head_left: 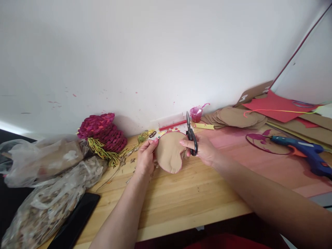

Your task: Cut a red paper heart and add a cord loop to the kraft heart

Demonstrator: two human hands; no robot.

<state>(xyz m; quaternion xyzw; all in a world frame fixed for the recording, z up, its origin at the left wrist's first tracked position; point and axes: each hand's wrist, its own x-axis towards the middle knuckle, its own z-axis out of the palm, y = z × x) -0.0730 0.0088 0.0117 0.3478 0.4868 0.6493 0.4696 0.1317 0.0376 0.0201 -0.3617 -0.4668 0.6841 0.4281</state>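
Observation:
A tan cardboard heart (168, 152) with a thin pink edge is held up over the wooden table, its lobes toward the right and bottom. My left hand (147, 155) pinches its left edge between thumb and fingers. On the other side, my right hand (201, 148) has black-handled scissors (190, 133) looped on it, blades pointing up and away from the heart. The right thumb lies on the heart's right edge; the fingers behind are partly hidden.
Magenta woven pieces with yellow-green cords (103, 135), plastic bags (59, 193) and a black phone-like slab (75, 219) are left. A pink cup (196, 113), cardboard ovals (233, 117), red sheets (275, 105) and a blue glue gun (308, 152) lie right.

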